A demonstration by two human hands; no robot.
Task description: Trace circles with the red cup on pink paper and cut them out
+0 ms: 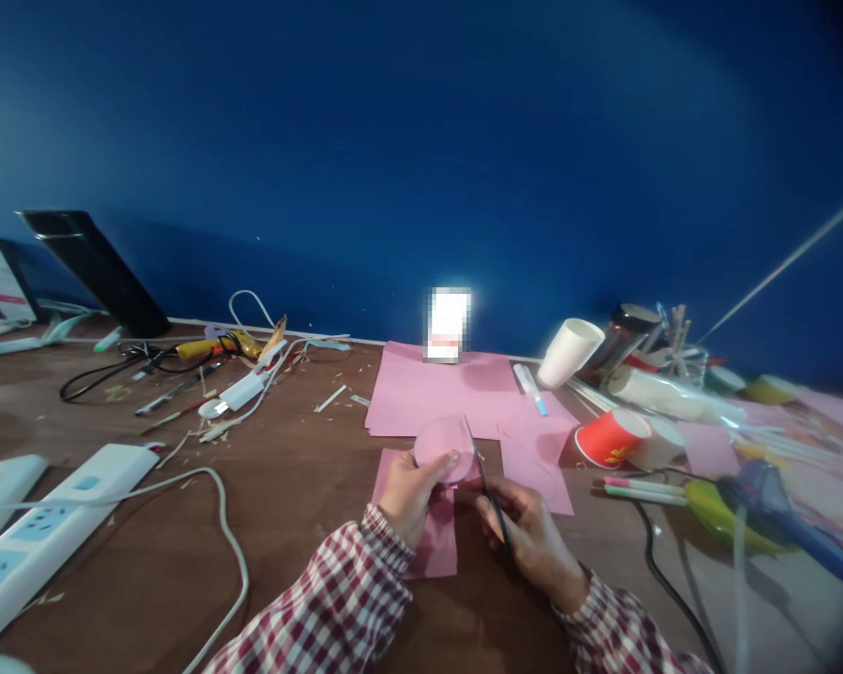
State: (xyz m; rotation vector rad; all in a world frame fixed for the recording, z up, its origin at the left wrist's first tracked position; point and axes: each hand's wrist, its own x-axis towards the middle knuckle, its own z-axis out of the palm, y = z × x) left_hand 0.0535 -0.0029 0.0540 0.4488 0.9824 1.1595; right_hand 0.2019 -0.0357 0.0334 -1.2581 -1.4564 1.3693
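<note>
Between thumb and fingers, my left hand (414, 487) grips a rounded piece of pink paper (436, 440). My right hand (530, 534) is closed around the handles of a pair of scissors (488, 482), whose blades point up and away along the right edge of that piece. Under and behind my hands lie more pink sheets: a large sheet (421, 393) farther back, a cut sheet (538, 463) to the right, and a strip (439, 543) below my left hand. The scissor handles are partly hidden by my right fingers.
A bright phone-like screen (448, 323) stands against the blue wall. To the right are a marker (530, 388), a white paper cup (570, 353), a red cup (611, 438) and a glue gun (779, 505). A power strip (63, 534) and its cables lie left.
</note>
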